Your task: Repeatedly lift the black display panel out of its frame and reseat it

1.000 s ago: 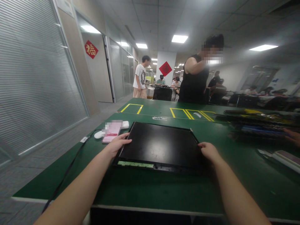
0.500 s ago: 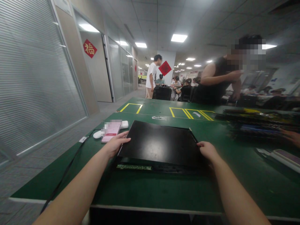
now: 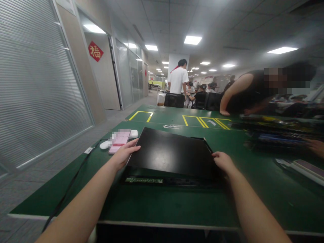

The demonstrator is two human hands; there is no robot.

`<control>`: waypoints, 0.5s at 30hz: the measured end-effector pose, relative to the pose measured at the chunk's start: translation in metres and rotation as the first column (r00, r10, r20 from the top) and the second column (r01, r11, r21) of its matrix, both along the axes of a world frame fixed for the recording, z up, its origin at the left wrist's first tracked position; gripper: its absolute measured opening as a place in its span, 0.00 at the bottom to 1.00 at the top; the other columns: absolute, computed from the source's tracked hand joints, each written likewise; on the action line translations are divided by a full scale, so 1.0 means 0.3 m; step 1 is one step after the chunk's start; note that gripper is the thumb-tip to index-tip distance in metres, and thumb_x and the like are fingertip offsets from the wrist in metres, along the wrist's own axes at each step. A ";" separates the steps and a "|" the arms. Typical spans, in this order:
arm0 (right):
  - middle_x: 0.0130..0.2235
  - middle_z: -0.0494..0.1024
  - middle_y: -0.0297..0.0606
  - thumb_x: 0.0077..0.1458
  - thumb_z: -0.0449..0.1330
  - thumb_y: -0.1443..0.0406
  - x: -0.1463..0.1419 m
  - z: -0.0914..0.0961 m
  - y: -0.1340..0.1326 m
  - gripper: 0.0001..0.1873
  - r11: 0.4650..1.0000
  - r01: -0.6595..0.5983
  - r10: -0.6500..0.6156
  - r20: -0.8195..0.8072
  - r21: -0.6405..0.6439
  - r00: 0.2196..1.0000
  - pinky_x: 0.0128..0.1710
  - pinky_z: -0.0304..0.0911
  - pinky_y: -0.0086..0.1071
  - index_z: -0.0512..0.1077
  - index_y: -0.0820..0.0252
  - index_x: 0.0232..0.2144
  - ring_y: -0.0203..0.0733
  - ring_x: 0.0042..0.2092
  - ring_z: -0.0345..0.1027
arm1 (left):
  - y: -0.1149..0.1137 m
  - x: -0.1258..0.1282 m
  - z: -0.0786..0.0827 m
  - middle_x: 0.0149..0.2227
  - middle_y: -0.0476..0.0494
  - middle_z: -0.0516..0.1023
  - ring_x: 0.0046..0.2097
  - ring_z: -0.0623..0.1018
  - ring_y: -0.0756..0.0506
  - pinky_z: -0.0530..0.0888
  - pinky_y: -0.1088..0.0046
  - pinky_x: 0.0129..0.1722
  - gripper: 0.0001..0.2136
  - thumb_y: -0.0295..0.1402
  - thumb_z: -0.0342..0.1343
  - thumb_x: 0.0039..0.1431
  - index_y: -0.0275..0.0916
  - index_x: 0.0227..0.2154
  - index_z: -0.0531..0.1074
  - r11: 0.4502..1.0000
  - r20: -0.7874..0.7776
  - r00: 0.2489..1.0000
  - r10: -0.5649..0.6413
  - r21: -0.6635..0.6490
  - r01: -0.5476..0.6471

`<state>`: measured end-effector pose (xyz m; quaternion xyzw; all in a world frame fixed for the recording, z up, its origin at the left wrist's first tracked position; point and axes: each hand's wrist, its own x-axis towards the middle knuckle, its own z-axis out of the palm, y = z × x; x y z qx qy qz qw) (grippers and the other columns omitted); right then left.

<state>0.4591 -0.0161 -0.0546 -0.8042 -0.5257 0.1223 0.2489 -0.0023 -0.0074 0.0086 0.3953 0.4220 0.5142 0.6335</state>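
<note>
A flat black display panel is held at its two side edges, slightly tilted, over a dark frame on the table. My left hand grips the panel's left edge, thumb on the top face and fingers along the side. At the opposite edge, my right hand pinches the panel, its lower fingers partly hidden. Below the panel's near edge shows a narrow green circuit board in the dark frame. Part of that frame also shows at the panel's upper right corner.
A phone and white items lie left of the panel on the green table; a black cable runs off the left edge. Blurred dark parts are piled at right. A co-worker in black leans on the table's far side.
The panel's far edge has risen slightly, with both my hands staying on it. The co-worker in black has bent down toward the table; the person in white behind has moved right and turned.
</note>
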 end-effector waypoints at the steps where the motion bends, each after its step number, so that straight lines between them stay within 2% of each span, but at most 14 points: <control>1: 0.43 0.81 0.44 0.45 0.56 0.73 0.000 0.001 0.001 0.18 1.000 -0.001 0.000 0.002 0.006 1.000 0.44 0.64 0.33 0.79 0.61 0.39 0.47 0.46 0.73 | -0.001 0.001 0.002 0.45 0.39 0.83 0.46 0.82 0.39 0.80 0.72 0.40 0.26 0.23 0.66 0.43 0.37 0.50 0.76 1.000 0.008 1.000 -0.001 0.024 0.001; 5: 0.39 0.80 0.43 0.50 0.57 0.68 -0.001 0.008 0.003 0.19 0.998 0.040 -0.038 -0.053 0.041 0.998 0.40 0.65 0.33 0.77 0.61 0.44 0.44 0.40 0.74 | -0.001 0.001 0.002 0.48 0.38 0.82 0.47 0.81 0.37 0.80 0.69 0.42 0.29 0.26 0.67 0.42 0.38 0.52 0.74 0.995 0.021 0.999 -0.031 0.094 0.029; 8: 0.40 0.80 0.45 0.54 0.56 0.61 -0.008 0.014 0.004 0.21 0.994 0.078 -0.069 -0.100 0.082 0.993 0.42 0.65 0.35 0.76 0.62 0.48 0.46 0.41 0.74 | -0.001 0.003 0.001 0.50 0.38 0.81 0.50 0.80 0.36 0.78 0.65 0.47 0.32 0.27 0.68 0.42 0.39 0.54 0.73 0.990 0.030 0.999 -0.028 0.142 0.023; 11: 0.41 0.80 0.46 0.53 0.58 0.59 -0.013 0.011 0.004 0.17 0.985 0.078 -0.049 -0.189 0.151 0.981 0.45 0.65 0.36 0.79 0.60 0.42 0.48 0.45 0.74 | -0.007 0.008 0.004 0.52 0.39 0.80 0.54 0.77 0.34 0.76 0.61 0.52 0.33 0.29 0.69 0.41 0.40 0.55 0.72 0.982 0.040 0.999 -0.016 0.187 0.008; 15: 0.36 0.81 0.45 0.46 0.63 0.59 -0.006 -0.001 0.007 0.13 0.959 0.144 -0.042 -0.384 0.242 0.922 0.44 0.67 0.38 0.80 0.59 0.34 0.50 0.43 0.75 | -0.009 0.012 0.003 0.53 0.43 0.79 0.58 0.74 0.34 0.72 0.58 0.56 0.31 0.31 0.68 0.43 0.43 0.55 0.73 0.972 0.018 1.000 0.022 0.234 -0.026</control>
